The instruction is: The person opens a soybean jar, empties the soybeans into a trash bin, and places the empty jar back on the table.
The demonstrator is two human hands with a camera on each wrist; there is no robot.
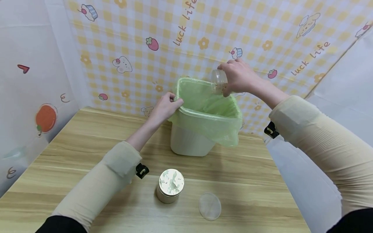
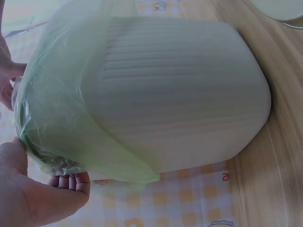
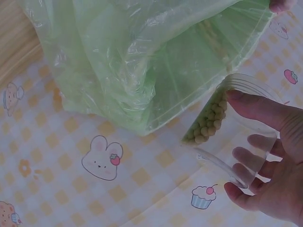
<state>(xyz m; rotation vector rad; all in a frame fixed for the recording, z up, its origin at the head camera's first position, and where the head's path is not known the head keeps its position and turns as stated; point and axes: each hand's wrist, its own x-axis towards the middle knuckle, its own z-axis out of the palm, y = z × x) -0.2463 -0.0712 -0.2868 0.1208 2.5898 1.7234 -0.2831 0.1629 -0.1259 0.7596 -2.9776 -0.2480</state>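
Note:
A white bin [image 1: 187, 140] lined with a green plastic bag [image 1: 204, 106] stands at the back of the wooden table. My left hand [image 1: 164, 106] grips the bin's left rim over the bag; the left wrist view shows the fingers [image 2: 71, 182] curled under the bag's edge [image 2: 57, 118]. My right hand [image 1: 239, 77] holds a clear jar [image 1: 219, 81] tipped above the bin's far right rim. In the right wrist view the jar [image 3: 227, 127] holds small beige pellets [image 3: 210, 120] gathered near its mouth, beside the bag [image 3: 142, 56].
A cream jar with a metal-rimmed lid [image 1: 170, 186] stands on the table [image 1: 87, 155] near its front edge. A clear round lid [image 1: 209, 206] lies flat to its right. Patterned cloth walls [image 1: 204, 42] close in the back and sides.

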